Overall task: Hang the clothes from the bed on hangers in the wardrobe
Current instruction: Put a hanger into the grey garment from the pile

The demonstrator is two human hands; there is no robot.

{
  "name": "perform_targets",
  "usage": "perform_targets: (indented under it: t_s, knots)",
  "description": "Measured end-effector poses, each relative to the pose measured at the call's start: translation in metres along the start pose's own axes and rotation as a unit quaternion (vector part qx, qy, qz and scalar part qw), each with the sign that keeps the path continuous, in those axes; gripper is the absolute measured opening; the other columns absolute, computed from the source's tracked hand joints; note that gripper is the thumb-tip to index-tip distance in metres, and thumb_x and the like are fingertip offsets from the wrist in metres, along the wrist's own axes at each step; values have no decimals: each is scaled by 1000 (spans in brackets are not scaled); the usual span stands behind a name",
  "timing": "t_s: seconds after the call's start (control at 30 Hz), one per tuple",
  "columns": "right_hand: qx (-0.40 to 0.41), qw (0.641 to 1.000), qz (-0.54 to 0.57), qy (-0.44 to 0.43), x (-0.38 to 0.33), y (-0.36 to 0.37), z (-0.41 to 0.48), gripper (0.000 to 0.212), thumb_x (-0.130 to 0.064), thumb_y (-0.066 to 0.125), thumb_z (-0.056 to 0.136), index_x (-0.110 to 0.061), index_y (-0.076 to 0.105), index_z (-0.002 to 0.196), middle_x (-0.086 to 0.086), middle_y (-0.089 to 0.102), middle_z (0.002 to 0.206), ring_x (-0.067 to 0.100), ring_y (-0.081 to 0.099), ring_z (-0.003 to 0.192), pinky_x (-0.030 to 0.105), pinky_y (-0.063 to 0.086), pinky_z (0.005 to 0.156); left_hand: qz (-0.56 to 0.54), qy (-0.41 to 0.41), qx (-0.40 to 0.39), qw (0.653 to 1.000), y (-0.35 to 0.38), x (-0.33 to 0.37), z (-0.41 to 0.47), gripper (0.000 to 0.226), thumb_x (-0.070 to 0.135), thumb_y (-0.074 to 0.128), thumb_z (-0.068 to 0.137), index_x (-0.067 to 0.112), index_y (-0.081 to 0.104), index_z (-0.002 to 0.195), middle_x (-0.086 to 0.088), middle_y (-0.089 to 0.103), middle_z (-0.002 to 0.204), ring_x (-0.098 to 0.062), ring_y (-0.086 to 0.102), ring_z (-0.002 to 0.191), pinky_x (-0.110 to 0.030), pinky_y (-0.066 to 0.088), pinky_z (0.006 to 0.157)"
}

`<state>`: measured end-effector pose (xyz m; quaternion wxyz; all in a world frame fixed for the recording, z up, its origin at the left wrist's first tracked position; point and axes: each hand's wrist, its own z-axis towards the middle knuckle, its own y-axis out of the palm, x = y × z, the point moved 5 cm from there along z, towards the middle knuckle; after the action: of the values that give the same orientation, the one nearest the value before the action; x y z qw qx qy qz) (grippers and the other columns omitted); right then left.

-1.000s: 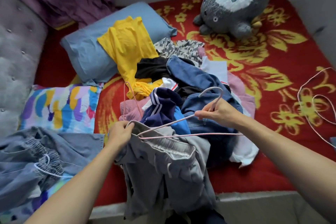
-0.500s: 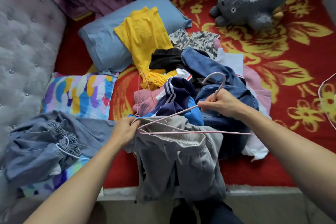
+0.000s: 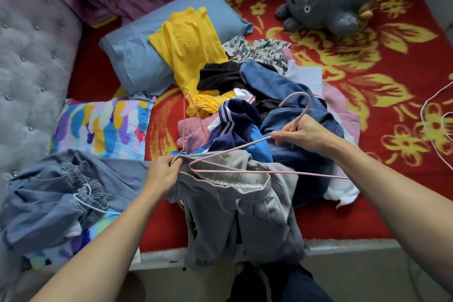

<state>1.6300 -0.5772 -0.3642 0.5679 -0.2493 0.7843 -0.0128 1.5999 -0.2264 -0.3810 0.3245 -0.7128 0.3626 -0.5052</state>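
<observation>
- Two hands busy: my left hand (image 3: 163,174) pinches the grey trousers (image 3: 245,208) by the waistband at the bed (image 3: 367,216) edge; my right hand (image 3: 304,135) grips the pink hanger (image 3: 269,172) at its neck.
- Next, I reckon: thread hanger through waistband.

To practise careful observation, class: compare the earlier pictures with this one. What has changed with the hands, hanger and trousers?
Almost nothing. Only the head camera's view of the bed shifted slightly. The left hand still grips the grey trousers at the waistband, by the pink hanger; the right hand still holds that hanger under its hook. Nothing taken or released.
</observation>
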Motion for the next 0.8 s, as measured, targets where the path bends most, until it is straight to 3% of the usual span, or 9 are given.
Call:
perform_targets:
  t_s: [0.1,0.17,0.3,0.4,0.47,0.57,0.63,0.8]
  knots:
    - [-24,1000,3,9,1,24,1,34,-44,73,78,-12,76,67,1,43,48,13,29,49,23,23,47,-22,58,-41,997,13,30,-4,36,33,49,87,6,56,63,-1,52,57,-22,50,64,-38,38,63]
    - [-42,999,18,5,-3,45,3,33,-39,73,81,-9,76,69,-1,41,45,11,29,47,22,22,46,-29,92,-76,992,23,50,-9,34,36,47,83,13,50,58,4,48,54,-16,46,60,-36,36,60]
    - [-50,997,59,7,0,73,5,34,-38,77,79,-7,74,67,2,47,50,17,34,51,24,25,47,-33,91,-81,992,23,55,-9,39,41,42,86,18,36,54,7,39,52,-12,39,54,-35,31,56]
    - [-31,998,49,25,19,72,2,36,-43,76,78,-12,69,60,-4,52,56,14,41,57,29,31,55,-28,72,-64,995,16,39,-8,40,44,38,88,22,41,55,9,45,56,-16,45,61,-36,32,59]
    - [2,999,39,32,31,64,-3,39,-51,71,79,-14,73,67,0,47,57,14,37,58,29,28,57,-36,60,-47,996,12,34,-9,39,42,41,91,24,46,56,10,49,58,-16,47,64,-34,32,60]
    - [54,996,72,24,32,59,-5,31,-39,68,86,-11,76,75,-6,44,51,5,35,50,15,26,51,-35,80,-59,994,18,48,-15,40,47,41,89,15,51,66,6,53,63,-18,52,67,-37,38,64]
    - [51,995,81,9,25,65,-3,27,-35,69,86,-11,76,76,-9,44,50,3,34,49,13,27,49,-36,87,-66,993,23,63,-22,36,48,44,86,16,52,71,6,53,64,-19,53,69,-37,40,67]
    - [11,995,103,-2,24,80,-2,25,-45,70,82,-22,78,78,2,44,57,18,35,59,31,29,58,-67,88,-83,990,28,81,-28,30,53,49,74,26,59,83,9,59,69,-18,58,76,-39,47,75]
